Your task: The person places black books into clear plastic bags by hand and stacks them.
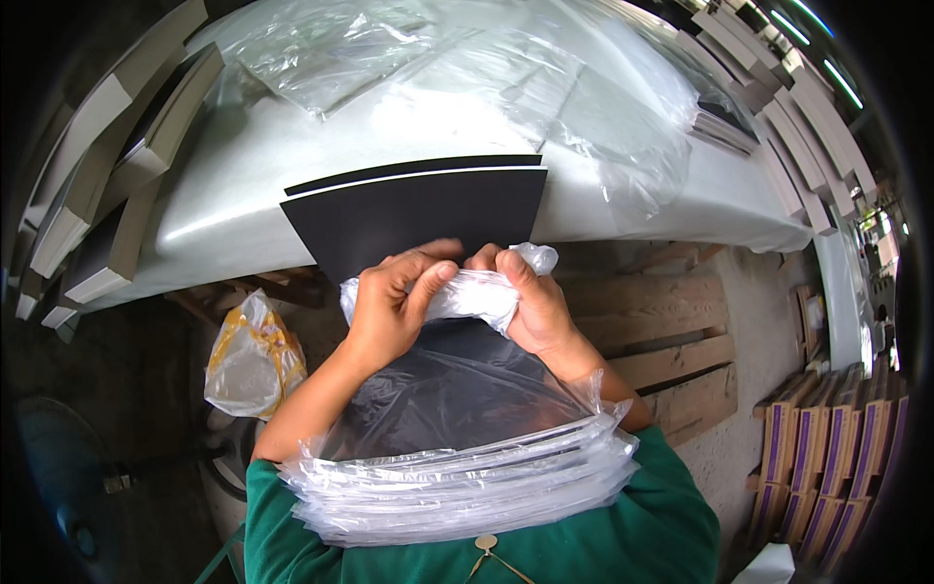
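Observation:
A black-covered book or folder [418, 206], with a thin white layer between its boards, leans at the table's near edge. Just below it, both hands work on a bunched clear plastic bag [462, 297]. My left hand [394, 302] is curled over the bag's left side, its fingertips slightly smeared by motion. Closed around the right side is my right hand [535, 307], with its thumb uppermost and a tuft of plastic sticking out beyond. Nearer my body rests a thick stack of plastic-wrapped flat items [462, 482]. Its top one shows black through the film.
Loose clear plastic sheets [341, 58] lie on the film-covered table [233, 209]. Thick black-and-white books [107, 234] are piled at left, more pale stacks [808, 136] at right. A plastic bag with yellow tape [255, 355], a wooden pallet [671, 331] and stacked cartons [822, 457] stand below.

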Demonstrator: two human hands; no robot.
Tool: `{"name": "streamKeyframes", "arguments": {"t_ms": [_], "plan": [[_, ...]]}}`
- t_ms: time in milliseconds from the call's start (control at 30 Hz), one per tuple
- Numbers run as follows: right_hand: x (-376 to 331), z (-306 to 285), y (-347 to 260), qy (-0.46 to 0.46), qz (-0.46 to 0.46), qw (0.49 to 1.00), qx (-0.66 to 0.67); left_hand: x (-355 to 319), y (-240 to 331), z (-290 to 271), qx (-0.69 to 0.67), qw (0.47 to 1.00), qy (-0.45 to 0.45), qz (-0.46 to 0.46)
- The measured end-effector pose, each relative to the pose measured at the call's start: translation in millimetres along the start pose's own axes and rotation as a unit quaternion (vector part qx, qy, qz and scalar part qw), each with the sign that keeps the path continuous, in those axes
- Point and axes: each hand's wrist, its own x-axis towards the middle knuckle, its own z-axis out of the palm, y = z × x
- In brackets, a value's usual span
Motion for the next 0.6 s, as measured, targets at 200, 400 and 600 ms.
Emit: {"name": "streamKeyframes", "arguments": {"t_ms": [200,400,600], "plan": [[-17,13,-26,-0.067,0.005,0.953,-0.297,-11,-11,-10,-0.34,0.918,0.076,-0.189],[-11,-7,-68,-0.038,-0.02,0.989,-0.143,0,14,-47,-0.002,0.929,-0.369,-0.043],[-16,-59,-67,-0.079,-0.02,0.996,-0.026,-17,-32,-80,-0.012,0.965,-0.124,-0.23]]}}
